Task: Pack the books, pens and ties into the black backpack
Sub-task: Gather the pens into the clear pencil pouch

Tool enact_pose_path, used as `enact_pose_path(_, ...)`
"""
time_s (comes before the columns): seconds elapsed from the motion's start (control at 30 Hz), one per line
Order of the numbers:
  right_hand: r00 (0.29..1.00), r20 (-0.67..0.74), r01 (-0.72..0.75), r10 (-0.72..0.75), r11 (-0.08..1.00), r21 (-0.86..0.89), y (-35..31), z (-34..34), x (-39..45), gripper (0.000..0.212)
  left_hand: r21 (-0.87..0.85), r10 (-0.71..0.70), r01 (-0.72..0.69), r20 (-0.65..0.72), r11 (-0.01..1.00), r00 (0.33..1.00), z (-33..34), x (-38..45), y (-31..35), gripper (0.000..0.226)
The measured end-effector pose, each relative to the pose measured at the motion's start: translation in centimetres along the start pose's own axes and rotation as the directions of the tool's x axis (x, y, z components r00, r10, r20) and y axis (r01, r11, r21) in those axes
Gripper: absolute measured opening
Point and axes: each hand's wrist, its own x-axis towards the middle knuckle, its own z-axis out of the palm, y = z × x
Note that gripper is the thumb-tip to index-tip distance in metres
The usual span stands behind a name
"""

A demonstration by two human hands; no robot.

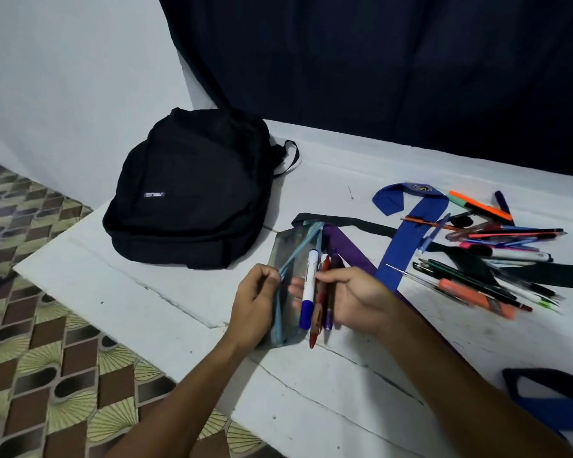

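The black backpack (192, 193) lies flat and zipped on the white table's left part. My left hand (253, 302) pinches the light-blue zipper edge of a clear pencil pouch (286, 259). My right hand (351, 300) grips a bunch of pens (315, 292) beside the pouch: a white-and-blue marker, a red pen and a purple one. More loose pens and markers (483, 259) are scattered to the right. A blue tie (407, 233), a purple tie (348, 249) and a black tie (354, 223) lie across the table. No books are in view.
The white table (146, 285) ends at the left over a patterned tile floor (47, 358). A dark curtain (377, 77) hangs behind. Another blue strap or tie (543, 398) sits at the lower right edge.
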Motion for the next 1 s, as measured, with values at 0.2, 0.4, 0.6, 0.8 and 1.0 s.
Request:
enact_pose_path(0.2,0.996,-0.084,-0.011,0.001,0.992,-0.122,-0.6,2.0,1.5,0.028,-0.362,-0.142,0.163,0.084,0.918,0.986,-0.3,-0.3,1.2,0.02)
enact_pose_path(0.4,0.997,-0.08,-0.019,0.005,0.985,-0.169,-0.7,3.7,2.2,0.018,-0.332,-0.118,0.151,0.117,0.931,0.986,-0.9,0.1,0.9,0.026)
enact_pose_path(0.6,0.997,-0.051,0.045,-0.058,0.976,-0.214,-0.8,3.5,1.8,0.027,-0.287,-0.109,0.126,0.073,0.95,0.991,-1.3,0.9,0.1,0.027)
enact_pose_path(0.8,0.983,-0.046,0.132,-0.175,0.866,-0.483,-3.3,1.5,-1.3,0.024,0.016,-0.03,0.027,0.174,0.999,0.984,-1.2,2.1,0.2,0.013)
enact_pose_path(1.0,0.889,-0.213,0.071,-0.405,0.582,-0.81,-7.6,-4.8,-6.1,0.016,0.67,-0.01,-0.328,0.447,0.666,0.894,0.3,2.5,1.3,0.004)
